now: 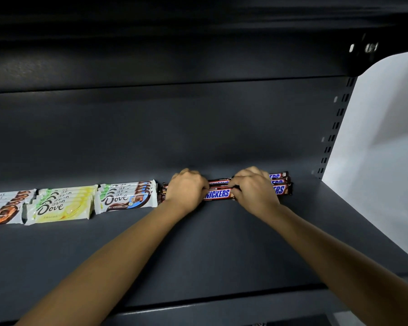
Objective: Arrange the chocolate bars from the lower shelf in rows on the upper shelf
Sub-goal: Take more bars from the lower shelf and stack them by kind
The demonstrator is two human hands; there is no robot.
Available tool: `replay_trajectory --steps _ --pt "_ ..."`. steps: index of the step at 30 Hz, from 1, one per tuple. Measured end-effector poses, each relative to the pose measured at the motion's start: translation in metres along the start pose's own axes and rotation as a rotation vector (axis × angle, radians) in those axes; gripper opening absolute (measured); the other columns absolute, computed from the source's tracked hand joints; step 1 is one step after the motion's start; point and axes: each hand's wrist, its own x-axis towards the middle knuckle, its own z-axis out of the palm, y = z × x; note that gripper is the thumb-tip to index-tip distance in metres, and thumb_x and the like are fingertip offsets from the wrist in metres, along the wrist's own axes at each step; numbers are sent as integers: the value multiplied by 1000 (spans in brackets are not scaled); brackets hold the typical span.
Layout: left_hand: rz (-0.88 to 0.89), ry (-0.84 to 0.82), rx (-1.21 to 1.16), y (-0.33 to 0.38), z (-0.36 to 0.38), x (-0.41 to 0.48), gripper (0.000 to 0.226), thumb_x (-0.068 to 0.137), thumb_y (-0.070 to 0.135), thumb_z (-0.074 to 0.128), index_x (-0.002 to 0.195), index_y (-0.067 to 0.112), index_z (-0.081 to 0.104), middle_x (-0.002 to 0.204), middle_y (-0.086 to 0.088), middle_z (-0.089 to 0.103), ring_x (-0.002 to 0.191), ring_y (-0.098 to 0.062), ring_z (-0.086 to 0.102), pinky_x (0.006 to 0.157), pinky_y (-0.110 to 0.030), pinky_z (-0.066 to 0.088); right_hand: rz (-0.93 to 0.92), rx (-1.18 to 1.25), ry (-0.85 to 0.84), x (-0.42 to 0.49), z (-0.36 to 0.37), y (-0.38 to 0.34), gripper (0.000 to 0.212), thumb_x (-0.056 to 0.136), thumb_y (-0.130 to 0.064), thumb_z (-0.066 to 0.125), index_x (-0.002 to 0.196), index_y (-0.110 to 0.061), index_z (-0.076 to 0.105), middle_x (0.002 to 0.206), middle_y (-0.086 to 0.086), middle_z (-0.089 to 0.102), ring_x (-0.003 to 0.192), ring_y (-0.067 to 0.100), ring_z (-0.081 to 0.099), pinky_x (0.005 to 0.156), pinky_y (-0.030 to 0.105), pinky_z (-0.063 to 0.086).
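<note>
Chocolate bars (218,193): brown stack lying far back on the shelf (198,250).
Left hand (186,188): fingers curled over the stack's left end.
Right hand (253,188): fingers curled over its right part.
Handling: probably light, fairly stiff, with slick wrappers; grip the long sides.

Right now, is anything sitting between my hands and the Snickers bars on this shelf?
Nothing visible does. The left hand and the right hand both grip the Snickers bars lying on the shelf. The nearest Dove stack lies off to the left of the bars, not in between.
</note>
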Motion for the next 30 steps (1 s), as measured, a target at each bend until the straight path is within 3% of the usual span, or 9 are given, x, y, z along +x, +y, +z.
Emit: replay_trajectory --steps 11,17,23,30 --pt "-10 -3 63 8 1 -4 23 90 27 47 99 24 68 103 2 65 99 -23 51 81 -30 42 -4 3 -9 -11 -3 2 27 88 -27 59 115 -23 64 118 -7 58 117 16 41 97 30 23" --pt "-51 63 23 24 0 -25 34 91 34 47 120 21 60 115 -4 59 109 -26 48 91 -36 43 -13 59 45 -22 -3 -10 24 84 -21 63 107 -17 68 111 1 63 112 24 48 94 36 32" --pt "-109 114 -11 37 -13 -63 32 88 33 51 115 18 61 115 -7 60 110 -27 49 89 -34 41 3 75 -49 -48 -17 -44 35 88 -31 55 121 -22 58 124 -2 55 118 20 41 98 34 29" --pt "22 286 -31 37 -40 -140 24 79 24 57 97 13 67 91 -9 67 93 -32 57 77 -35 46 7 163 102 -106 -38 -105 27 82 -22 60 108 -16 65 108 5 61 106 28 50 88 38 38"
